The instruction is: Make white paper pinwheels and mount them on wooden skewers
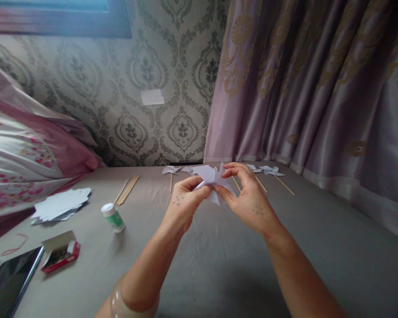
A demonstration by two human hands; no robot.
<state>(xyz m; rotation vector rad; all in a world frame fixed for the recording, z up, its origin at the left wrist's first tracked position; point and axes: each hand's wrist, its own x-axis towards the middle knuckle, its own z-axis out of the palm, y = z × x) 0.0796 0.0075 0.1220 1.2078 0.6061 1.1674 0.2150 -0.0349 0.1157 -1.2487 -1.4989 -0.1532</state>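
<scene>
Both hands hold a white paper pinwheel (205, 173) in the air above the tabletop (199, 269), in front of the body. The left hand (185, 196) has its grip closed on the near left side of the paper, thumb toward the middle and fingers curled behind. The right hand (247, 190) pinches it from the other side: its thumb presses near the centre, while the forefinger arches over to a blade at the upper right, so this grip is rounded but closed on the paper. The two thumbs are close together.

Beyond the hands, other pinwheels (271, 170) lie along the far part of the tabletop, several with sticks pointing nearer; the hands partly hide this row. To the left lie loose sticks (128, 191), with a white-capped bottle (113, 217) standing just nearer. Farther left is a stack of paper (61, 205), and nearer than that an open red box (61, 254) with small dark contents too blurred to name. A dark-screened device (13, 278) lies beside the box, near a pink string (16, 245).
</scene>
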